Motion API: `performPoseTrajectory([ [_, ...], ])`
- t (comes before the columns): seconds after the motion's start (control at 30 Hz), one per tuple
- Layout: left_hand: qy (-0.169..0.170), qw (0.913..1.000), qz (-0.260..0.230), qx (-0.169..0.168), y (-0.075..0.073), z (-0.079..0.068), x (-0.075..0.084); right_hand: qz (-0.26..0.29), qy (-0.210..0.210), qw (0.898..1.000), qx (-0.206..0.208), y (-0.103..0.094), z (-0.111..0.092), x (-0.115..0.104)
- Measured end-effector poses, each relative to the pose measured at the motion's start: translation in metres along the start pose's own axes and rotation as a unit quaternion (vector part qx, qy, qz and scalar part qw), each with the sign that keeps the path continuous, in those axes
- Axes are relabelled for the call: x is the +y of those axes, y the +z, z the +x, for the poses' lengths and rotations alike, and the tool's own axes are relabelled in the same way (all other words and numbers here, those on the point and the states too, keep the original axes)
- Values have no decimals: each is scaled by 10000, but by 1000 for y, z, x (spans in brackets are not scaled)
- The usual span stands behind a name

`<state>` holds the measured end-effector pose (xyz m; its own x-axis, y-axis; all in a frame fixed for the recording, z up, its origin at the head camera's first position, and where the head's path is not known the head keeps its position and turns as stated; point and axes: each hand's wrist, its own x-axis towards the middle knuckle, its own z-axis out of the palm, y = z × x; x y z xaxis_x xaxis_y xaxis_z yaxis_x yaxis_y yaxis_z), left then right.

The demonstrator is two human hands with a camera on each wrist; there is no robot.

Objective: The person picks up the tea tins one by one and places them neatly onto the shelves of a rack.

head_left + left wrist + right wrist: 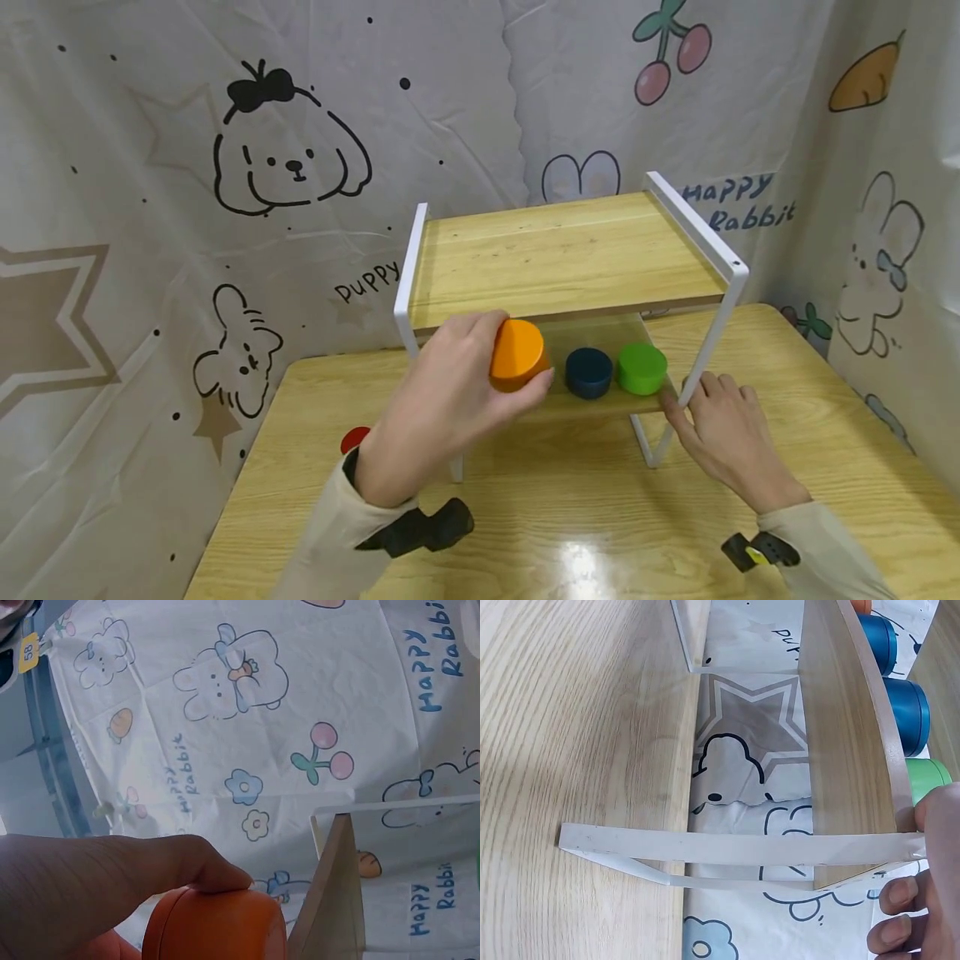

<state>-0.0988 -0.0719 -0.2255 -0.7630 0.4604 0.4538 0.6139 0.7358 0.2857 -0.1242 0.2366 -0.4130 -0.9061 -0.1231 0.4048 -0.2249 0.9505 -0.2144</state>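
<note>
tabletop [532, 517], hands [450, 383] [726, 437] gripping orange cylinder [517, 354] and shelf [562, 254]

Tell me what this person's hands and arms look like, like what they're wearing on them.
The left hand and right hand wear no gloves. The left sleeve and right sleeve are pale cream. A black strap with a dark, blocky attachment sits at the left wrist; similar black gear at the right shows a small yellow mark.

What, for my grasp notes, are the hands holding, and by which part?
The left hand pinches the orange container by its round side; the right hand grips the shelf by its white front right leg, near the lower board.
</note>
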Motion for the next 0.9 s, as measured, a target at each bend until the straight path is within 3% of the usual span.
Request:
performPoseTrajectory([
  [0.2, 99, 9997, -157, -166, -1, 31, 11, -42, -12, 10000, 18, 0, -1, 1],
  [0.5, 364, 9971, -267, -609, 0, 65, 33, 12, -41, 10000, 22, -1, -1, 0],
  [0.7, 367, 9964, -133, -758, 14, 96, 40, -11, -83, 9999, 136, 0, 1, 2],
  [0.9, 218, 9928, -206, -1160, 31, 123, 48, -23, -154, 9997, 209, 2, 0, 2],
])
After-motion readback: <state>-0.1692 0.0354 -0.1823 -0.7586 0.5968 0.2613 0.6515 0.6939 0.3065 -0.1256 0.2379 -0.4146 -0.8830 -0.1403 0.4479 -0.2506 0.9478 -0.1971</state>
